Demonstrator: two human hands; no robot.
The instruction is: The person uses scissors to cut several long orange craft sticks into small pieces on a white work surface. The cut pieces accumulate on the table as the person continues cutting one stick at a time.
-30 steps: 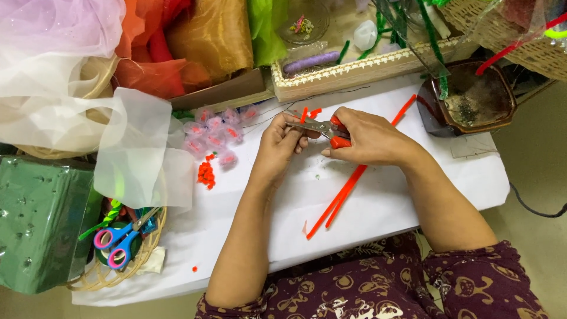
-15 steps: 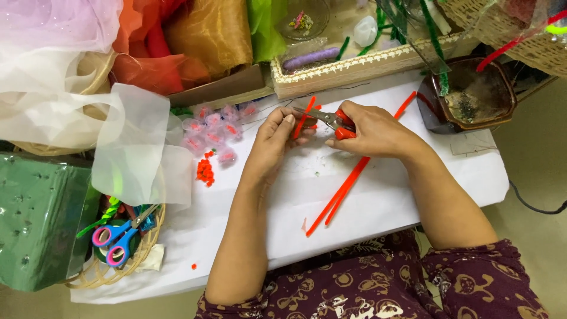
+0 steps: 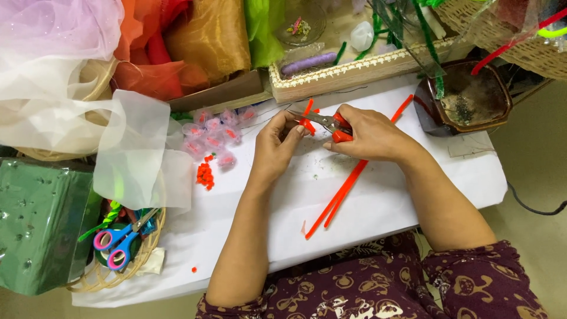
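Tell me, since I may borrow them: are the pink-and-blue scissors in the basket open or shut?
Open: the scissors lie with blades parted in the basket.

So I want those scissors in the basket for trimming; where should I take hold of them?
Take the scissors by the pink and blue finger loops, coming from above on the near side. The loops lie uppermost and toward the basket rim's lower edge, while the blades point up and away over the green bundle, so a grip on the loops avoids the blades.
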